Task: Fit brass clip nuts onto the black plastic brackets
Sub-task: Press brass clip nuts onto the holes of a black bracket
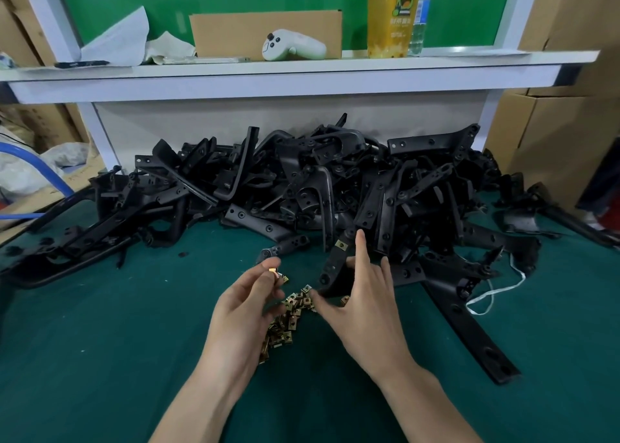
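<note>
My left hand (250,300) pinches a brass clip nut (276,274) between thumb and fingertips, just above a loose heap of brass clip nuts (288,315) on the green mat. My right hand (360,295) grips a black plastic bracket (335,261) from behind, index finger raised along it. One brass clip nut (341,245) sits on that bracket's upper end. A big pile of black brackets (302,187) lies behind both hands.
A long black bracket (469,328) lies flat to the right, beside a white string (493,291). A white shelf (302,73) above the pile carries a game controller (292,45), a cardboard box and a drink cup (391,13). Cardboard cartons (553,124) stand at right.
</note>
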`<action>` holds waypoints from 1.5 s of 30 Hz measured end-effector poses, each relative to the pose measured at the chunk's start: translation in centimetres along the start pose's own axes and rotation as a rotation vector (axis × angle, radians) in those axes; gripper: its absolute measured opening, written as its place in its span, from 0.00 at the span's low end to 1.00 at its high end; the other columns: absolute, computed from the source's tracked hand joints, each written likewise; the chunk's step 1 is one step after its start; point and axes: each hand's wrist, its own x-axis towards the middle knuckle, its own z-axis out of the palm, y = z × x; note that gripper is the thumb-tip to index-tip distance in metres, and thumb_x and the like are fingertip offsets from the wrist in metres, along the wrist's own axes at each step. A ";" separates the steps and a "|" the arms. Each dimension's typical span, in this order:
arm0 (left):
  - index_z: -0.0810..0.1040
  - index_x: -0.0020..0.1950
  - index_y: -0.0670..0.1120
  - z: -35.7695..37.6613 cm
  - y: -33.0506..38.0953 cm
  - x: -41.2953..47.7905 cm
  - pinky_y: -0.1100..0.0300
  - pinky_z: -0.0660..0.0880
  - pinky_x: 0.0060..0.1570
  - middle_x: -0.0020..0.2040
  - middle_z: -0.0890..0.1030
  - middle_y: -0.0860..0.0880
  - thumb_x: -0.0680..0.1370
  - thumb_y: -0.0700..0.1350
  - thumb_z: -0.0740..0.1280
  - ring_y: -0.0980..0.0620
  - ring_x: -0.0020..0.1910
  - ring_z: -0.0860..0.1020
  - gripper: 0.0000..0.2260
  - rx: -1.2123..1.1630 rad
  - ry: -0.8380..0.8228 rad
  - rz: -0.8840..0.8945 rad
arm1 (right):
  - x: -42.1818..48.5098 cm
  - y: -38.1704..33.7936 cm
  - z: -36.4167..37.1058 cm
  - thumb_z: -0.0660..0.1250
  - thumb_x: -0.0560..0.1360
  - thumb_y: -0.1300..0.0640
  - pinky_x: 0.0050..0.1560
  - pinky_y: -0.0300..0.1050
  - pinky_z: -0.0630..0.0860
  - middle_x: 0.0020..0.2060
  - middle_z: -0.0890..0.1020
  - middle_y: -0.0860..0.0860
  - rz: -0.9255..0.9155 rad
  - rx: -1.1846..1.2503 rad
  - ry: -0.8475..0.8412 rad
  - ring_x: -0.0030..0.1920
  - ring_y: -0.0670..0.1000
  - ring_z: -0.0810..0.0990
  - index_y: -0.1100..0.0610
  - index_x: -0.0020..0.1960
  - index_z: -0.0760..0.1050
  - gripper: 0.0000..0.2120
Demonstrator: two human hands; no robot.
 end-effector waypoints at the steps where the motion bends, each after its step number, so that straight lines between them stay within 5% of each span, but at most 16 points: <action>1: 0.85 0.54 0.46 0.1 0.0 0.0 0.59 0.77 0.45 0.43 0.83 0.49 0.83 0.40 0.63 0.56 0.39 0.79 0.10 0.002 -0.004 -0.003 | -0.1 -0.2 -0.1 0.70 0.75 0.39 0.79 0.41 0.41 0.55 0.72 0.42 -0.011 0.016 -0.008 0.62 0.43 0.69 0.49 0.82 0.40 0.50; 6: 0.81 0.57 0.43 0.3 -0.3 -0.1 0.55 0.76 0.51 0.48 0.86 0.48 0.81 0.40 0.66 0.57 0.42 0.81 0.07 0.053 -0.037 0.005 | -0.4 -1.0 -0.6 0.63 0.76 0.43 0.76 0.58 0.62 0.49 0.69 0.43 -0.052 0.140 -0.052 0.58 0.47 0.68 0.34 0.76 0.55 0.32; 9: 0.83 0.54 0.44 0.5 -0.6 -0.3 0.51 0.76 0.56 0.49 0.86 0.47 0.78 0.43 0.70 0.54 0.46 0.83 0.07 0.082 -0.071 0.004 | -0.5 -1.3 -0.7 0.63 0.71 0.46 0.62 0.50 0.73 0.48 0.67 0.43 -0.065 0.136 -0.067 0.52 0.45 0.69 0.38 0.67 0.65 0.24; 11: 0.85 0.51 0.48 0.7 -0.7 -0.5 0.50 0.76 0.59 0.49 0.86 0.46 0.73 0.48 0.73 0.52 0.49 0.83 0.09 0.121 -0.112 0.001 | -0.6 -1.4 -0.8 0.62 0.71 0.47 0.54 0.41 0.71 0.48 0.67 0.44 -0.078 0.101 -0.070 0.50 0.45 0.69 0.41 0.62 0.67 0.19; 15: 0.85 0.50 0.49 0.9 -1.1 -0.9 0.50 0.77 0.59 0.50 0.86 0.43 0.74 0.48 0.72 0.45 0.52 0.83 0.07 0.172 -0.151 0.018 | -0.7 -1.4 -0.6 0.63 0.75 0.47 0.56 0.43 0.71 0.45 0.69 0.45 -0.130 0.031 -0.055 0.50 0.46 0.70 0.46 0.52 0.71 0.07; 19: 0.85 0.49 0.50 0.7 -1.0 -0.7 0.52 0.77 0.56 0.49 0.86 0.44 0.70 0.50 0.74 0.47 0.49 0.84 0.10 0.135 -0.121 0.030 | -0.6 -0.9 -0.5 0.62 0.78 0.41 0.64 0.42 0.68 0.48 0.71 0.44 -0.108 -0.020 -0.061 0.55 0.47 0.72 0.43 0.56 0.72 0.10; 25: 0.86 0.49 0.50 0.6 -0.8 -0.7 0.55 0.77 0.55 0.48 0.85 0.45 0.66 0.53 0.76 0.49 0.50 0.83 0.14 0.130 -0.152 0.024 | -0.5 -1.0 -0.5 0.61 0.79 0.42 0.62 0.48 0.71 0.47 0.70 0.45 -0.134 -0.056 -0.037 0.53 0.48 0.71 0.45 0.56 0.74 0.10; 32: 0.86 0.48 0.51 0.7 -0.9 -0.7 0.54 0.77 0.56 0.49 0.86 0.45 0.69 0.51 0.74 0.48 0.50 0.84 0.09 0.181 -0.119 0.082 | -0.6 -1.1 -0.5 0.58 0.80 0.40 0.63 0.50 0.71 0.49 0.71 0.45 -0.125 -0.043 -0.041 0.55 0.49 0.71 0.44 0.58 0.74 0.13; 37: 0.84 0.46 0.55 0.8 -0.8 -0.8 0.67 0.78 0.46 0.46 0.86 0.48 0.77 0.45 0.71 0.53 0.46 0.84 0.05 0.280 -0.112 0.174 | -0.5 -1.3 -0.5 0.58 0.81 0.41 0.64 0.50 0.70 0.48 0.70 0.45 -0.150 -0.027 -0.054 0.54 0.48 0.71 0.45 0.56 0.74 0.12; 45: 0.85 0.48 0.52 -0.7 0.2 0.1 0.62 0.80 0.48 0.43 0.85 0.49 0.72 0.48 0.71 0.51 0.45 0.84 0.07 0.123 0.019 0.178 | -0.3 -0.6 -1.1 0.56 0.81 0.39 0.63 0.47 0.70 0.48 0.69 0.44 -0.083 0.010 -0.050 0.55 0.47 0.68 0.43 0.55 0.72 0.12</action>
